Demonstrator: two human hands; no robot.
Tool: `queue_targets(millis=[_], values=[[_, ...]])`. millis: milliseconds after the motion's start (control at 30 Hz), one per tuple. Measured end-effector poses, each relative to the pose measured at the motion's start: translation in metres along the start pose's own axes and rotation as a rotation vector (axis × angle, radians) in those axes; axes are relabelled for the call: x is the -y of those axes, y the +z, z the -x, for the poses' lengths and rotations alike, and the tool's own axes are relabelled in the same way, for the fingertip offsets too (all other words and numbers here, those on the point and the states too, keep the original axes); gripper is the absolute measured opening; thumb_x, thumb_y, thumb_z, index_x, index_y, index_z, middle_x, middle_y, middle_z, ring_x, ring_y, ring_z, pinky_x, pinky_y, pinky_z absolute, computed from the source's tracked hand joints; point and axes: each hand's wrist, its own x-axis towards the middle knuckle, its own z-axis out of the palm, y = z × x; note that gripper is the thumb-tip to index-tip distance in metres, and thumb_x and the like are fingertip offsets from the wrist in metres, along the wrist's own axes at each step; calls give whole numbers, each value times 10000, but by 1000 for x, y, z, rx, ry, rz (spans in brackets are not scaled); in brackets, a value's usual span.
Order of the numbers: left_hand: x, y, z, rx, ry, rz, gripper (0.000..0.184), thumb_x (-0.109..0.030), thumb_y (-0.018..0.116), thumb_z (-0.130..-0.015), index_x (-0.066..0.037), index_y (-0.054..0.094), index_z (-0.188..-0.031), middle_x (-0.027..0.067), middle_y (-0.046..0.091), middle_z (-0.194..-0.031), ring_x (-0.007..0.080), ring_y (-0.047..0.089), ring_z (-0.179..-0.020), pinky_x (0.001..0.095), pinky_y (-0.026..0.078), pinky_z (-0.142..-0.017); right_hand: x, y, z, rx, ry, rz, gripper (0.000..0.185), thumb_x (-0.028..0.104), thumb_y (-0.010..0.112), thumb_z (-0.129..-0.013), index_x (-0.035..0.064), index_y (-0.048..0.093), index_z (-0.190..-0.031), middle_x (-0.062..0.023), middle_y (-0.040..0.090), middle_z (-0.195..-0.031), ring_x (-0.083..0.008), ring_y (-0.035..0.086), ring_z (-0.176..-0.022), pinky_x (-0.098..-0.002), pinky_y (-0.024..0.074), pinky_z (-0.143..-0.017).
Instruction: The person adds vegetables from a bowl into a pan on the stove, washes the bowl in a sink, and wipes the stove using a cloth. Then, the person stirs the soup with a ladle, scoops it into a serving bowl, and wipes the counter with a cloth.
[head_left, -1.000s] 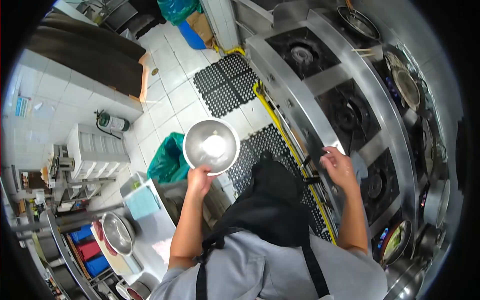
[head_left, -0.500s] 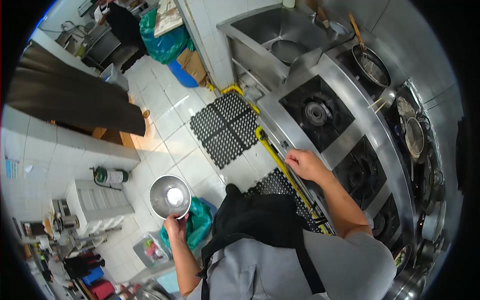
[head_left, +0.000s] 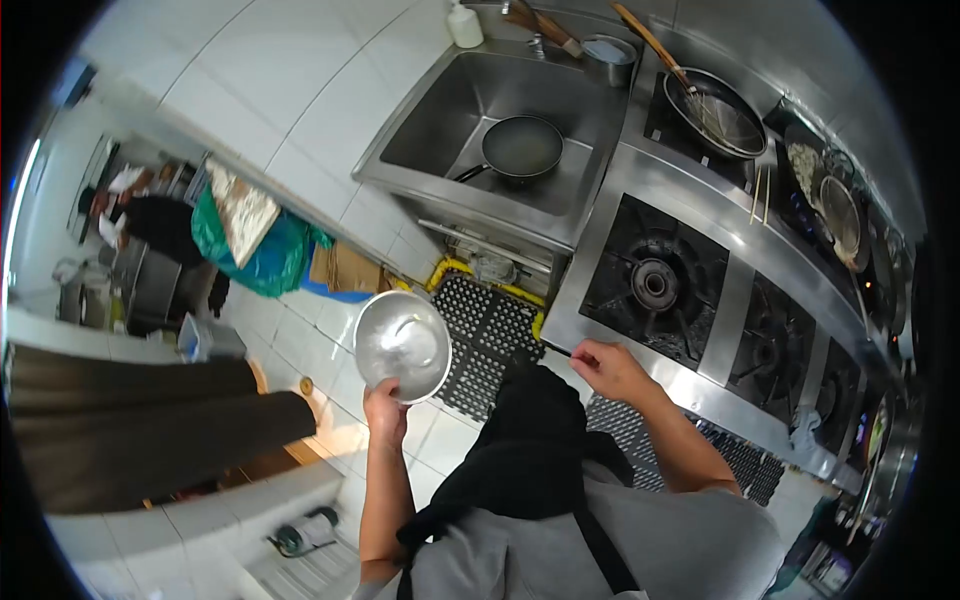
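My left hand grips the near rim of a round metal bowl, its thumb over the edge; the shiny inside of the bowl faces up. Over by the front edge of the stove, my right hand is closed with its fingers curled together. Whether anything small is between those fingers is hidden. The nearest burner lies just beyond my right hand. A dark pan rests in the metal sink ahead.
A frying pan with a whisk and chopsticks are on the stove's far side. A yellow pipe runs low by black floor mats. Green bags stand at left, near another person. A dark curtain hangs at lower left.
The view has swung toward the sink, which now shows fully with the pan inside. The bowl stays in my left hand. My right hand has moved along the stove front, its fingers now curled closed.
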Motion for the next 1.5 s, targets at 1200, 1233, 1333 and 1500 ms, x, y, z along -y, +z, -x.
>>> queue_targets(millis=[1200,1233,1333,1500], values=[[28,562,-514,1249,-542,-827,788,-694,329,-915,-75,412,-1395,145,627,-1181,182,605,-971,333,496,-768,46,-37,-411,-869,596,-337,298,221,566,-957,18,586,-739,-48,538,-541,-87,508,-496,-289,405,-460],[-17,604,-493,1222,-581,-498,730,-643,391,-926,-69,380,-1376,129,585,-1251,237,618,-998,386,504,-810,38,-50,-436,-840,603,-347,349,245,555,-963,16,557,-700,-82,514,-526,-138,496,-473,-328,398,-464],[-91,698,-482,1186,-687,-80,765,-614,383,-939,6,317,-1383,175,523,-1314,302,554,-1131,429,447,-949,20,-95,-522,-882,363,-75,330,254,537,-970,9,533,-748,-157,507,-597,-237,510,-520,-388,410,-520],[-159,739,-523,1183,-996,607,789,-612,401,-927,72,378,-1320,184,581,-1237,312,544,-1149,439,407,-1002,30,-170,-646,-888,196,-557,184,186,525,-962,30,573,-876,-76,598,-687,-153,563,-584,-330,468,-541]])
